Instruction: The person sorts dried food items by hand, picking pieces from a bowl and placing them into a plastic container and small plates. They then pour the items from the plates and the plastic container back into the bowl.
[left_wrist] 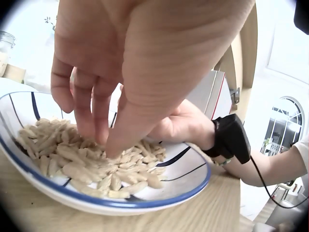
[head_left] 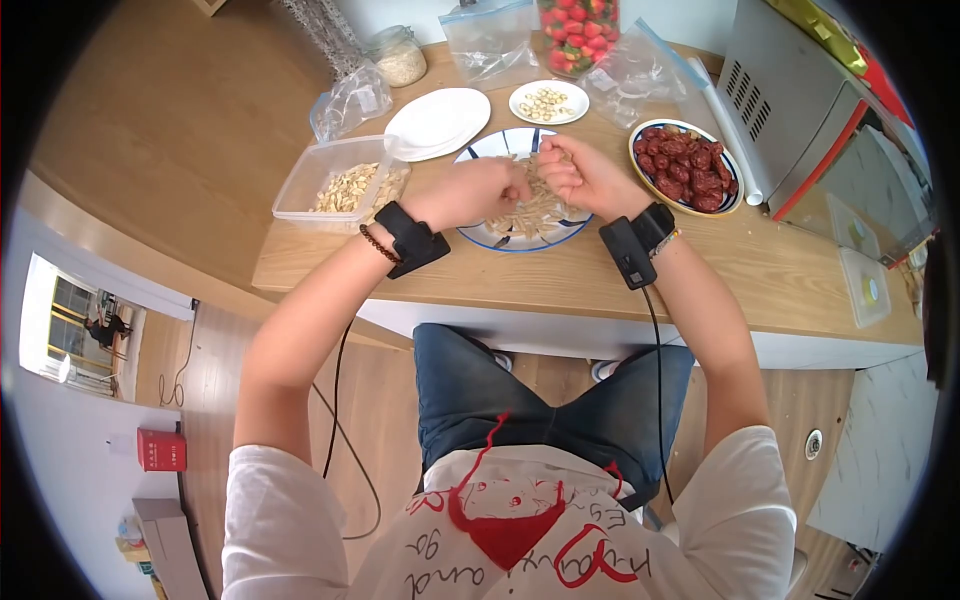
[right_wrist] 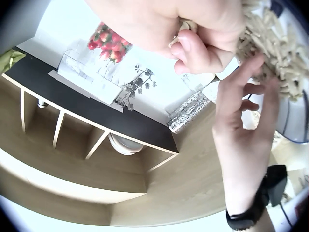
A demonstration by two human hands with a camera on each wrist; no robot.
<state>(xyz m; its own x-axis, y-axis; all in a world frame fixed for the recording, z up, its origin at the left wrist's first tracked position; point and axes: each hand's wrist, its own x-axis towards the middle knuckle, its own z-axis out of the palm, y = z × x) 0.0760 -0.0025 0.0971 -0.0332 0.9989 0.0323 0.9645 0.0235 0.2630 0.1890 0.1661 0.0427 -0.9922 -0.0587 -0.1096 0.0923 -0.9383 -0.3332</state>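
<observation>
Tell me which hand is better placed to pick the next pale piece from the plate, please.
Probably the left hand: it is down at the pale pieces, while the right hand holds a small pale bit.

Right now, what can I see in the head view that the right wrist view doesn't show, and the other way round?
Only the head view shows the dark red dried fruit and the person's jeans.

Only the right wrist view shows the open shelf compartments with white dishes inside, and, clearly, a small pale piece pinched in the right hand.

Both show the two hands, the left hand over the pale strips in the blue-rimmed dish, and the strawberries.
</observation>
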